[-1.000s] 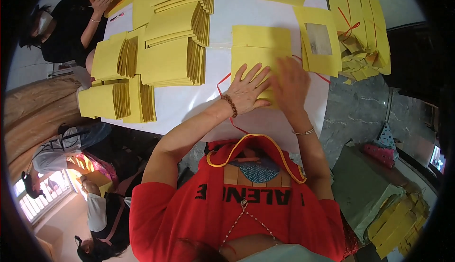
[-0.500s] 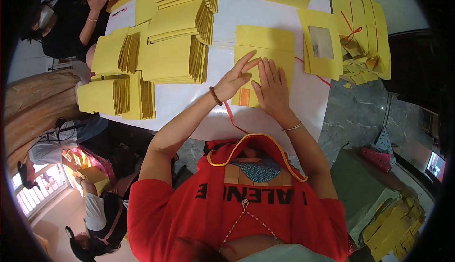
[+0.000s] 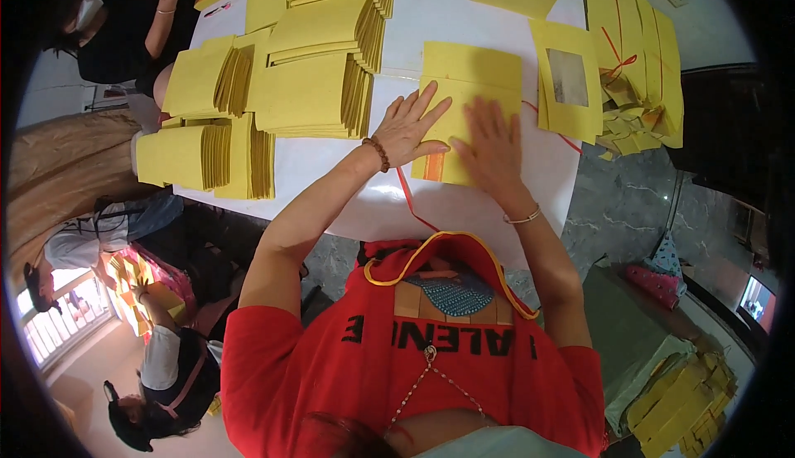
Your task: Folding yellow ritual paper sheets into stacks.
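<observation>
I see a creased yellow paper piece (image 3: 474,87) flat on the white bench (image 3: 373,209), mid-frame. The left hand (image 3: 406,132) lies at its left edge, fingers spread, grasping nothing — likely to steady it. The right hand (image 3: 494,147), blurred, extends straight fingers, gripping nothing, over the right side; whether they touch, I cannot tell. Yellow stacks (image 3: 298,94), upper left, seem parked out of the way.

Nearer the body than both hands, a row of large black capital letters (image 3: 443,335) crosses the red garment (image 3: 331,375), upside down in this view and bent by folds toward its ends. Just below the thumb of the left hand (image 3: 403,133), left of the right hand (image 3: 494,147), an orange patch (image 3: 433,167) marks the yellow paper piece (image 3: 474,81); any print on it is too small to read
</observation>
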Demonstrator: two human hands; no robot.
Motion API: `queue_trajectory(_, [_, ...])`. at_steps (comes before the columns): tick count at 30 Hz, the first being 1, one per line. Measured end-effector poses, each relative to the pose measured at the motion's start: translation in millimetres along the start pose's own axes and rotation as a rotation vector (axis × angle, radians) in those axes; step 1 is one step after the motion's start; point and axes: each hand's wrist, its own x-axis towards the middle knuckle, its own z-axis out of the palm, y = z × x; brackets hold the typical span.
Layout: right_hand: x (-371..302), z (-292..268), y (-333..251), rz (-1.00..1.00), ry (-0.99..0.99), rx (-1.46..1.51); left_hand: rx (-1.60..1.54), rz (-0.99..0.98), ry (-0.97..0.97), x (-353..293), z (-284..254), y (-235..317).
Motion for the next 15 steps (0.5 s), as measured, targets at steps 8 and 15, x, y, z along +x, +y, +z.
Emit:
queue_trajectory(8, [-1, 1, 28, 0.091, 0.103, 0.090, -0.007, 0.017, 0.034, 1, -1, 0])
queue_trajectory(15, [0, 2, 25, 0.087, 0.098, 0.055, 0.433, 0.259, 0.177, -2, -23, 27])
